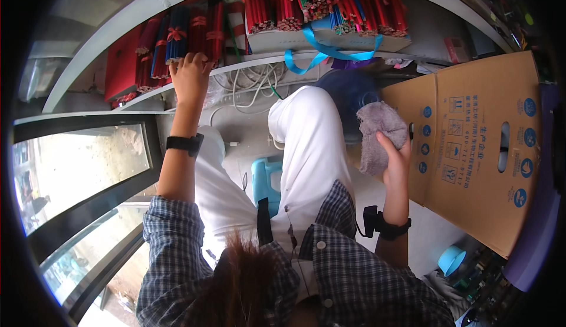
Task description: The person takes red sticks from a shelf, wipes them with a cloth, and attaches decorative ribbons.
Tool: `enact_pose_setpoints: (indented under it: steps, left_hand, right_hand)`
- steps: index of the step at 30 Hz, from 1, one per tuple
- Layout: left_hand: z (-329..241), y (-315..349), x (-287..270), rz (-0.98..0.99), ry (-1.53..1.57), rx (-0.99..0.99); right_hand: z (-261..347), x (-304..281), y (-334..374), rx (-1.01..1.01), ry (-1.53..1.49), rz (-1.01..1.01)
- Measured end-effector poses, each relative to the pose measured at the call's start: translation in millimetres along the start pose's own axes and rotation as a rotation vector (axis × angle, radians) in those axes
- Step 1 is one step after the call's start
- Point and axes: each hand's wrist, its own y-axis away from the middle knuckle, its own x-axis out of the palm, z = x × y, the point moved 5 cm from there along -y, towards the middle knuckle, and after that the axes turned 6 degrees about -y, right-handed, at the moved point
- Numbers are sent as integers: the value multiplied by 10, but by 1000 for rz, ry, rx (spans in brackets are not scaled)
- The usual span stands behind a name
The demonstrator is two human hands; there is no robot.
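Observation:
My left hand [190, 79] reaches up to the shelf at the upper left, its fingers bent over the near ends of a bundle of blue pencil-like sticks [177, 29] tied with red ribbon. How firmly it grips is hard to see. Similar red bundles [197, 31] stand close on both sides. Over to the right, my right hand [396, 156] is closed on a fuzzy grey cloth [377, 129], thumb on top. The cloth hangs folded between my knee and a large cardboard box.
The white shelf [259, 58] carries more red bundles [289, 11] and a blue ribbon strap [330, 50]. White cables [250, 88] hang below it. The cardboard box [471, 144] stands at right, a blue stool [265, 179] between my legs, a window [88, 168] at left.

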Motion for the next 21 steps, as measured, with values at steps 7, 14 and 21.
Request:
enact_pose_setpoints:
  steps: [7, 14, 21]
  left_hand:
    - [145, 215, -90, -153, 111, -156]
    - [1, 620, -564, -16, 232, -303]
    - [-1024, 965, -725, 35, 728, 89]
  right_hand:
    - [2, 7, -5, -34, -10, 11]
    - [6, 54, 23, 18, -66, -15]
    - [-118, 636, -48, 257, -609, 266]
